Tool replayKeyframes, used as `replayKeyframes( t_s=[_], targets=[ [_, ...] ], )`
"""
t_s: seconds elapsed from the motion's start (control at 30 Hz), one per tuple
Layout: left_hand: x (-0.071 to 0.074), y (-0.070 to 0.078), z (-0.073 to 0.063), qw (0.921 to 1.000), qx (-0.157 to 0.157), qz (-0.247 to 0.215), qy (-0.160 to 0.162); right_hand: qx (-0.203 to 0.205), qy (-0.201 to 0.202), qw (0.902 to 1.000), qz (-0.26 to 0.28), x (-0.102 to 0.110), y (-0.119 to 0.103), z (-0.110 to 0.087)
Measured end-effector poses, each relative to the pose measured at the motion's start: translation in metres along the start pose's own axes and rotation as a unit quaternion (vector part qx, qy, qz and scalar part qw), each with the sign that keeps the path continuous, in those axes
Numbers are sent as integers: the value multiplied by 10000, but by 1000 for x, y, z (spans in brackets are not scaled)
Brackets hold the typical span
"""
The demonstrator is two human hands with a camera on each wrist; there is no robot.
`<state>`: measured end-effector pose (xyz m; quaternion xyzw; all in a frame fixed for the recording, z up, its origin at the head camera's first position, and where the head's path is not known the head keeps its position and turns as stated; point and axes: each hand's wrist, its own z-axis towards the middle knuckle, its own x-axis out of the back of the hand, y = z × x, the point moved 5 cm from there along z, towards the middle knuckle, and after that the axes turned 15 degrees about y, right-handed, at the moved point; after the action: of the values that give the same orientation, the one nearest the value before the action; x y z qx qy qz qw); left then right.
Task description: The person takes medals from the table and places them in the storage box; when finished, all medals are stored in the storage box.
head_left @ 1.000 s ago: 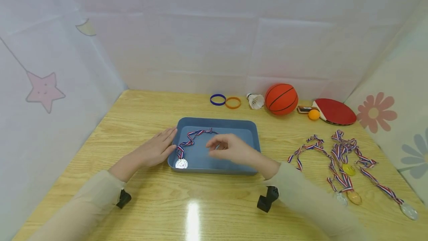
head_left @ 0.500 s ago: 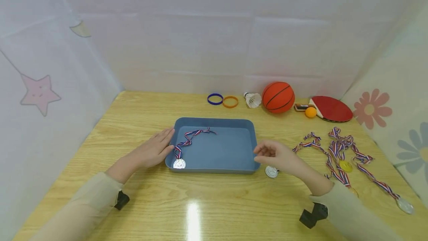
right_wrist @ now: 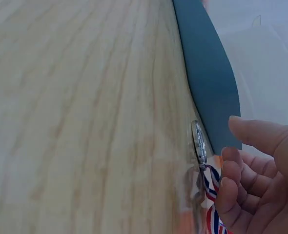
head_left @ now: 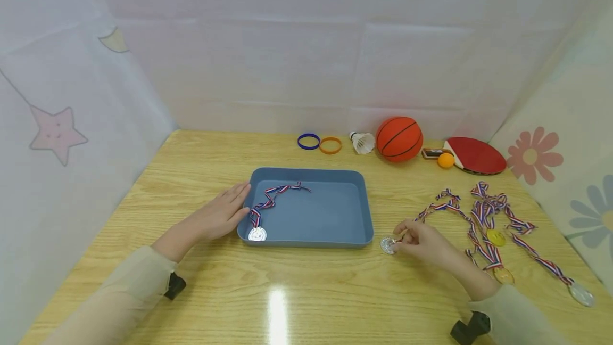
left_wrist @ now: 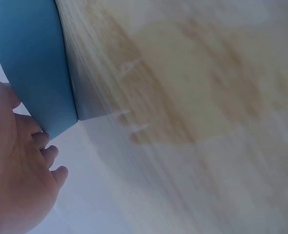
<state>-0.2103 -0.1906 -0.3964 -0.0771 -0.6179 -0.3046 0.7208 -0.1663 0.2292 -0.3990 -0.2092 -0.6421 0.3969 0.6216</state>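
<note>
In the head view a blue tray (head_left: 311, 212) sits mid-table, with a silver medal (head_left: 257, 234) and its striped ribbon (head_left: 268, 199) lying along its left side. My left hand (head_left: 222, 212) rests against the tray's left wall with extended fingers, also seen in the left wrist view beside the tray's blue wall (left_wrist: 36, 58). Just right of the tray, another silver medal (head_left: 387, 245) lies on the table. My right hand (head_left: 426, 244) is at that medal's ribbon (right_wrist: 211, 184); in the right wrist view its thumb stands apart from the bent fingers, and the ribbon lies beside the fingertips.
Several more medals, including a yellow one (head_left: 495, 237) and a silver one (head_left: 581, 294), lie with tangled ribbons at the right. Along the back are a blue wristband (head_left: 308, 147), an orange wristband (head_left: 330, 152), a shuttlecock (head_left: 362, 142), a basketball (head_left: 399, 139), an orange ball (head_left: 446, 161) and a red paddle (head_left: 479, 155).
My right hand has moved from above the tray rightward and down to the silver medal beside it. The left hand stays against the tray.
</note>
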Motion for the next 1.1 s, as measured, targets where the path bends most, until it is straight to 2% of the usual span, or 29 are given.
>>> replayKeyframes(
  t_s=[0.23, 0.57, 0.7, 0.8, 0.93, 1.0, 1.1],
  targets=[
    [1, 1, 0, 10000, -13, -24, 0, 210, 75, 9972, -719, -2, 8, -1],
    [2, 2, 0, 10000, 27, -78, -29, 439, 183, 9933, -1051, 0, 10, 1],
    [1, 1, 0, 10000, 37, -74, -23, 338, 170, 9942, -1011, 2, 12, 1],
    [0, 1, 0, 10000, 44, -73, -23, 185, 158, 9967, -774, 6, 11, 1],
    [0, 0, -1, 10000, 34, -63, -23, -80, 65, 9999, 84, 12, 12, 1],
    [1, 0, -1, 10000, 28, -58, -18, -316, -44, 9971, 684, 15, 15, 1],
    [1, 1, -1, 10000, 32, -67, -14, -702, -169, 9856, 1529, 18, 20, 1]
  ],
)
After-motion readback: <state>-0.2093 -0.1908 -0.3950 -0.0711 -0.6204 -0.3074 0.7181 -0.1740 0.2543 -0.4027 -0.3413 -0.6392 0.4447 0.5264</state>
